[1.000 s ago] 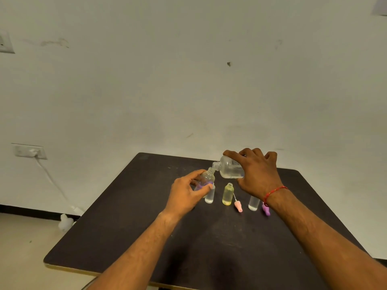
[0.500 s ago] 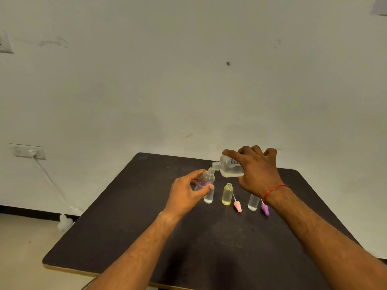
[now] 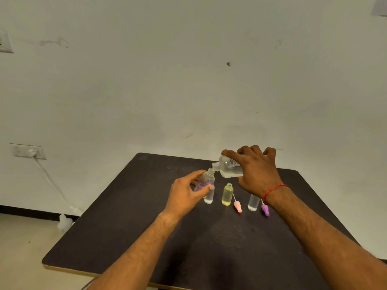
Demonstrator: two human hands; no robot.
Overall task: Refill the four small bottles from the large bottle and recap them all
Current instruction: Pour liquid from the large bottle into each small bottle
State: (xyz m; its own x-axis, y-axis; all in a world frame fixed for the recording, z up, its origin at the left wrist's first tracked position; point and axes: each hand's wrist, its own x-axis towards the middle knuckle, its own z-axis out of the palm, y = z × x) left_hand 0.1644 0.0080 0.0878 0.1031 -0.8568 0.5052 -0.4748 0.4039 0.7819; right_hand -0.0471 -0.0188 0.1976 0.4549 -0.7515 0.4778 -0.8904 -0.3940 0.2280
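Pale scuffed wall behind, and up front a dark, matte square table (image 3: 146, 237) where the pour is on. The large clear plastic bottle (image 3: 229, 169) lies tipped almost flat, above the table's far half, its neck angled down to meet the mouth of a small clear bottle with a violet tint (image 3: 206, 178). The right hand (image 3: 256, 170) wraps over the large bottle from above, fingers curled round its body. The left hand (image 3: 185, 194) pinches the small tinted bottle between thumb and fingers, tilting it toward the spout. Compared with a second ago, hardly anything has shifted: same tilt, same contact, so this looks like a steady fill under way rather than a finish. Below, standing uncapped: a small clear vial (image 3: 209, 198) just behind the left fingertips, a small yellow bottle (image 3: 227, 194), another clear vial (image 3: 253, 203). A pink cap (image 3: 238, 206) and a purple cap (image 3: 265, 210) lie loose beside them. Recapping is all still ahead.
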